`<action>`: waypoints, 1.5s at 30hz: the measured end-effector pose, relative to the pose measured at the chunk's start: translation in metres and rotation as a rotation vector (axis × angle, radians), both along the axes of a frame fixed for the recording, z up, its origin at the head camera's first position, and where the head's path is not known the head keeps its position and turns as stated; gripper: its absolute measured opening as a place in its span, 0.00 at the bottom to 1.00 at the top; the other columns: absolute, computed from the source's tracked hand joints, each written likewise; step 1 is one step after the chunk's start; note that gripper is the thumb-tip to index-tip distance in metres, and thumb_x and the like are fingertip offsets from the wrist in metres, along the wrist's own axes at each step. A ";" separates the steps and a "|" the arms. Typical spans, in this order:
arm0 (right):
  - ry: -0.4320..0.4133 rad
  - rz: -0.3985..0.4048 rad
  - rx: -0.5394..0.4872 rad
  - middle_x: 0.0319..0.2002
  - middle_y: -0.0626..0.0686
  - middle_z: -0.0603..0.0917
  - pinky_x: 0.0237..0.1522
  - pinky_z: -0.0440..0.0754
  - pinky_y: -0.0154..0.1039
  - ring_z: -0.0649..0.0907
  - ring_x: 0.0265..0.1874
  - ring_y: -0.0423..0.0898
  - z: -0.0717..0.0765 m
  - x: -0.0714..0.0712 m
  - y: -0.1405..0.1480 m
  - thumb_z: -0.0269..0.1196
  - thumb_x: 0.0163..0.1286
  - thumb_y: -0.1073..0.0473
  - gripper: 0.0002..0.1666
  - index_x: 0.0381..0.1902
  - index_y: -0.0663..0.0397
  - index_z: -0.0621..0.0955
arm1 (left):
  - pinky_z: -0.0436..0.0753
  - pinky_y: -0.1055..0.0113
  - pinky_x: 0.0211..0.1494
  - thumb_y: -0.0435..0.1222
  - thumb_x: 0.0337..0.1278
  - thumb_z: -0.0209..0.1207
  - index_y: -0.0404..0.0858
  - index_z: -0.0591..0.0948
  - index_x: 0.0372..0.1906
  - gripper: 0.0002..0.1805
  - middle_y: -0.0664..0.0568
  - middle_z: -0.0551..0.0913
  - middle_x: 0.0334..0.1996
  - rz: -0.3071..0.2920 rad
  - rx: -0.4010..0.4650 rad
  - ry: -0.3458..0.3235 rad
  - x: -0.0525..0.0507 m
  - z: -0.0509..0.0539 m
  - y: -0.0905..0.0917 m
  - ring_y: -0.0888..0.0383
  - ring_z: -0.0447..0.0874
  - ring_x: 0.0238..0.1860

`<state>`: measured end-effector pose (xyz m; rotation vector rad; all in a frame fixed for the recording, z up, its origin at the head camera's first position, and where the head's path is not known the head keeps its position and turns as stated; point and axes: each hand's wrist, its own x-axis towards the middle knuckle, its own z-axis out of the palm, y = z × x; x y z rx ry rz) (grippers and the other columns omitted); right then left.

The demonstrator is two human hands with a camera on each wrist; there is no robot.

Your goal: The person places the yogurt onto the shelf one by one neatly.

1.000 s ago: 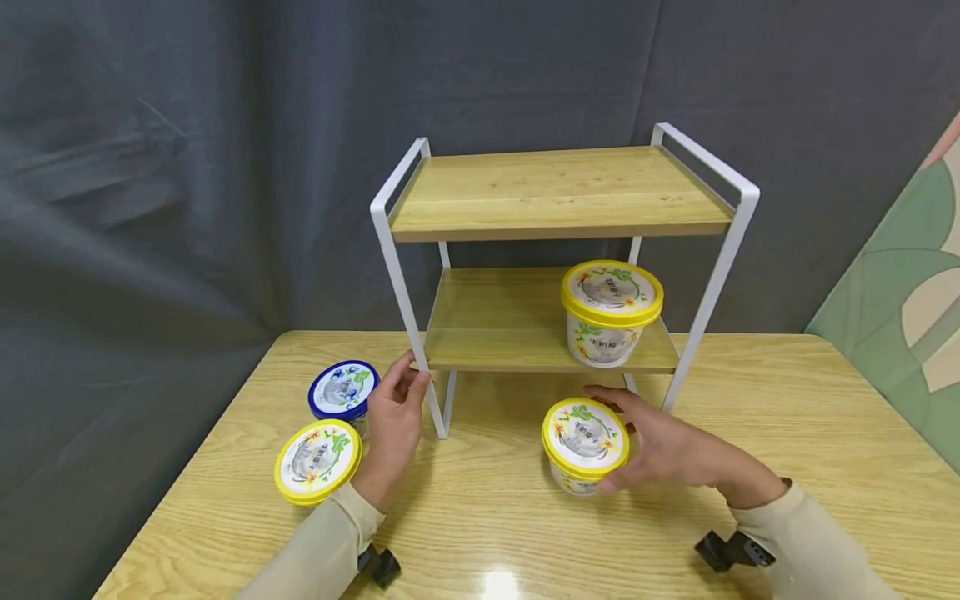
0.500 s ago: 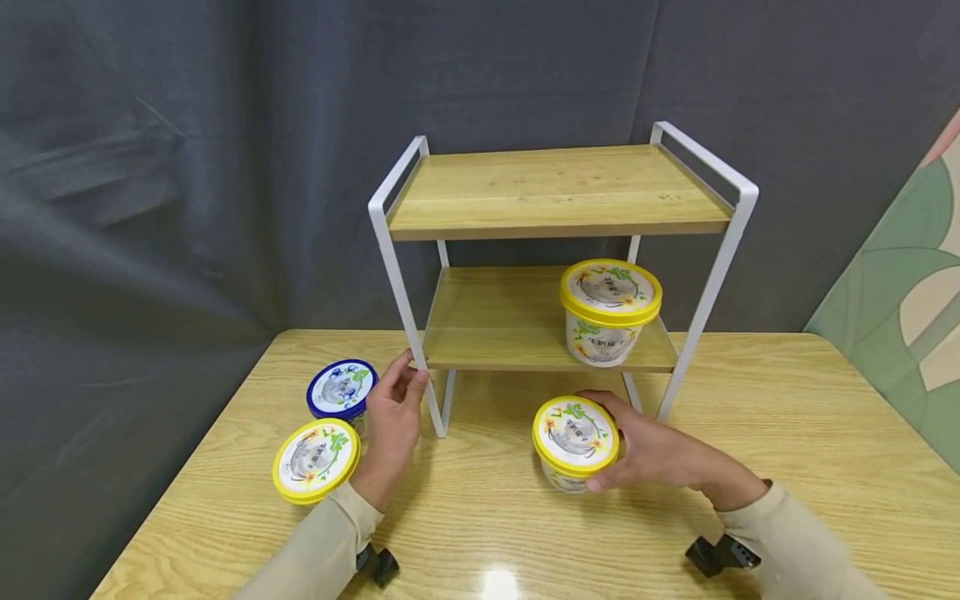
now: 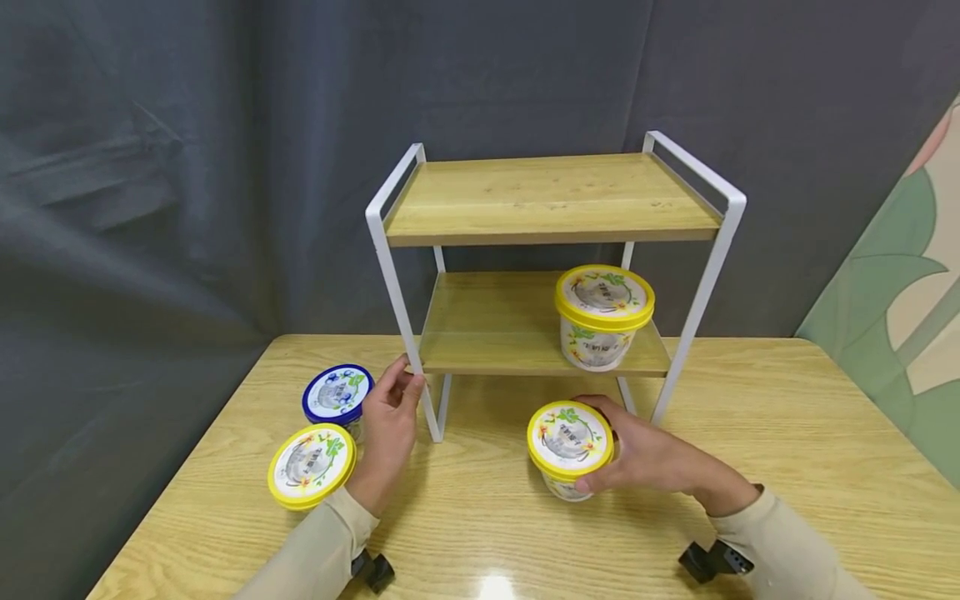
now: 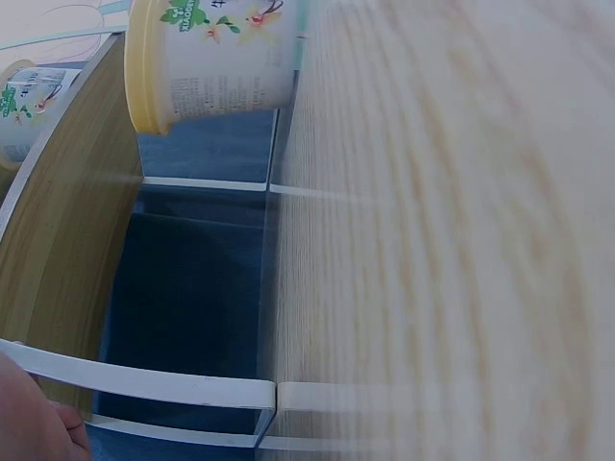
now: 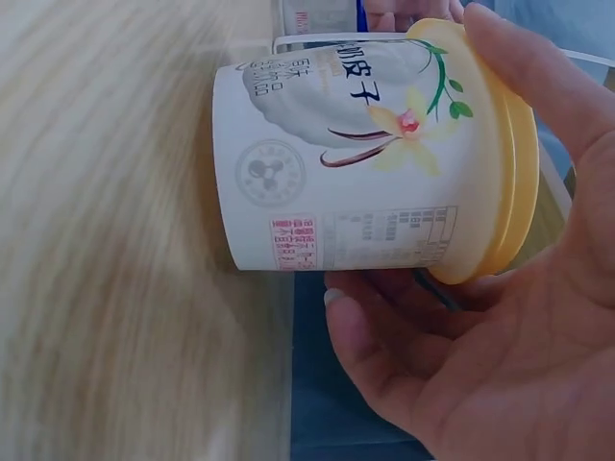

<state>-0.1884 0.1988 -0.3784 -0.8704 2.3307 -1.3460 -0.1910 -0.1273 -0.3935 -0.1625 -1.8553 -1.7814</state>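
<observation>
My right hand (image 3: pixel 637 450) holds a white tub with a yellow lid (image 3: pixel 570 442), thumb on the near side and fingers round the back. In the right wrist view the tub (image 5: pixel 336 163) is upright, its base at or very close to the tabletop. My left hand (image 3: pixel 387 429) pinches the left front leg of a two-tier shelf rack (image 3: pixel 540 200), level with the lower board. Another yellow-lidded tub (image 3: pixel 600 346) stands on that board's right side. Left of my left hand sit a blue-lidded tub (image 3: pixel 337 393) and a yellow-lidded tub (image 3: pixel 311 465).
The wooden table (image 3: pixel 787 433) bears the rack and tubs. Dark grey cloth (image 3: pixel 187 167) hangs behind, with a leaf-patterned panel (image 3: pixel 900 267) at the right. The rack's white right front leg (image 3: pixel 693 317) rises just beyond my right hand.
My right hand has slid the yellow-lidded tub a little to the left. My left hand keeps its hold on the rack leg. The head view has shifted slightly.
</observation>
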 end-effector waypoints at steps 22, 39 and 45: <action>0.065 -0.078 0.009 0.60 0.49 0.77 0.62 0.71 0.56 0.77 0.60 0.48 0.040 0.025 -0.006 0.79 0.50 0.51 0.55 0.71 0.49 0.64 | 0.75 0.79 0.35 0.27 0.67 0.58 0.25 0.79 0.54 0.15 0.66 0.77 0.29 -0.004 -0.012 0.036 0.000 -0.002 -0.001 0.70 0.76 0.31; 0.174 -0.091 -0.042 0.66 0.43 0.73 0.62 0.71 0.35 0.73 0.64 0.36 0.094 0.054 0.008 0.76 0.53 0.61 0.57 0.75 0.36 0.59 | 0.74 0.78 0.33 0.28 0.67 0.57 0.25 0.79 0.55 0.15 0.66 0.77 0.29 -0.004 -0.005 0.000 -0.001 -0.001 -0.001 0.67 0.75 0.30; 0.208 -0.150 -0.067 0.69 0.44 0.69 0.61 0.68 0.39 0.68 0.66 0.38 0.113 0.056 0.020 0.74 0.53 0.66 0.58 0.76 0.34 0.58 | 0.73 0.78 0.33 0.28 0.68 0.57 0.27 0.80 0.56 0.15 0.65 0.77 0.29 -0.007 -0.015 -0.021 0.000 0.000 -0.002 0.68 0.74 0.29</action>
